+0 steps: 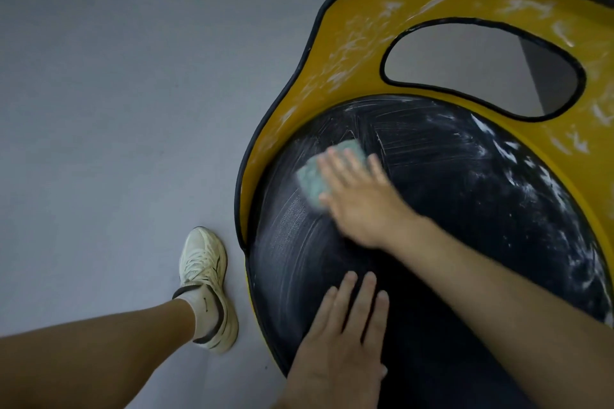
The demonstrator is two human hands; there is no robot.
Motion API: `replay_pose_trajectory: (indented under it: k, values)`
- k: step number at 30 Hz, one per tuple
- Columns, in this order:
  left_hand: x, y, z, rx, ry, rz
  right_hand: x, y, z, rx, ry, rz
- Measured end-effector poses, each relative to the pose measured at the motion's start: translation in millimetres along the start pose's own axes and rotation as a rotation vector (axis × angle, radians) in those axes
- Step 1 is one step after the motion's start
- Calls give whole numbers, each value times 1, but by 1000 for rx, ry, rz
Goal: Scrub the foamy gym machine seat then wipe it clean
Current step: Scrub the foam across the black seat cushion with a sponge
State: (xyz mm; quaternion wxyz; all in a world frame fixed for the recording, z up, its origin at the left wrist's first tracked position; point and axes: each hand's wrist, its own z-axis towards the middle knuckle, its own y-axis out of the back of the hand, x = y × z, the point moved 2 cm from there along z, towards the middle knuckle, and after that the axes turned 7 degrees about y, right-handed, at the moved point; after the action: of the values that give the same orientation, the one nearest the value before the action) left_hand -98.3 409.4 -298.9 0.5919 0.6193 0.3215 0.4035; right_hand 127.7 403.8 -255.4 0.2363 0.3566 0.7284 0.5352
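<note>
The left hand (339, 342) lies flat, fingers straight and holding nothing, at the near edge of the black seat (465, 209), probably to brace. The right hand (358, 199), fingers flat, presses a green sponge (312, 176) near the seat's far-left edge, where foam (518, 176) needs scrubbing.

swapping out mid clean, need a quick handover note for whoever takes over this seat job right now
Right hand: fingers flat, pressing a pale green sponge on the upper left of the round black padded seat; blurred.
Left hand: flat on the seat's near edge, holding nothing.
Done: the seat's left part shows thin scrub streaks.
Left: white foam lies thick on the seat's right side and across the yellow frame. Wiping not begun; no cloth in view.
</note>
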Motion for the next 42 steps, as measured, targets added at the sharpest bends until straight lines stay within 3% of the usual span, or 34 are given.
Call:
replay_pose_trajectory:
  k: [2, 3, 6, 8, 15, 17, 19, 25, 30, 37, 42]
  values:
    - [73, 21, -11, 352, 191, -250, -36, 8, 0, 74, -182, 71]
    - [74, 25, 3, 185, 307, -267, -44, 7, -5, 65, -210, 75]
    - [98, 37, 16, 323, 338, -351, -30, -12, -30, 4, -142, 80]
    - [121, 39, 22, 373, 398, -238, -11, -26, -50, -54, -65, 92]
    - [167, 29, 28, 314, 419, -208, 56, -46, -80, -147, 135, 140]
    - [169, 25, 26, 381, 494, -262, 47, -36, -51, -150, 112, 150]
    - [169, 18, 26, 316, 557, -279, 28, -22, -5, -162, 22, 151]
    - [169, 17, 33, 260, 538, -259, -16, 13, 102, -103, -185, 238]
    - [168, 23, 37, 295, 524, -224, -4, 3, 62, -126, -145, 244]
    - [171, 23, 34, 291, 467, -241, 45, -54, -99, -161, -99, 220]
    - [173, 26, 34, 350, 469, -278, 19, -42, -67, -129, -133, 192]
